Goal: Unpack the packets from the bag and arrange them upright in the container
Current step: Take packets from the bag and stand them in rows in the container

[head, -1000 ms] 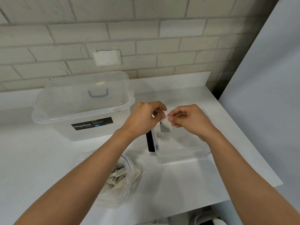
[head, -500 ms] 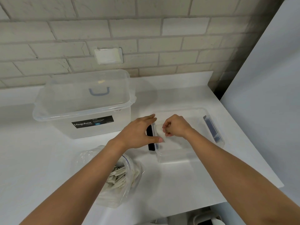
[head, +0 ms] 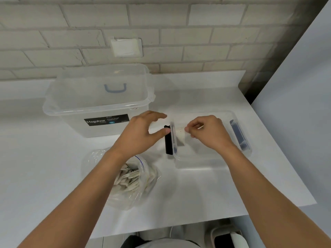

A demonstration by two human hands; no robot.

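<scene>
Shows L hand (head: 141, 135) spread loose beside black latch (head: 168, 143), gripping nothing. R hand (head: 211, 135) pinching top of white packet (head: 179, 138), upright inside clear container (head: 197, 162), against its left wall. Puts zip bag (head: 148, 190) w/ remaining packets (head: 129, 178) at front left, under L forearm.

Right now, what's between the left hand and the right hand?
Head view: the container's left rim, its black latch, and a packet just inside the rim.

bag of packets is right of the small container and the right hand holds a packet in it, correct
No. The head view shows the bag left of the container. The right hand does hold a packet in it.
</scene>
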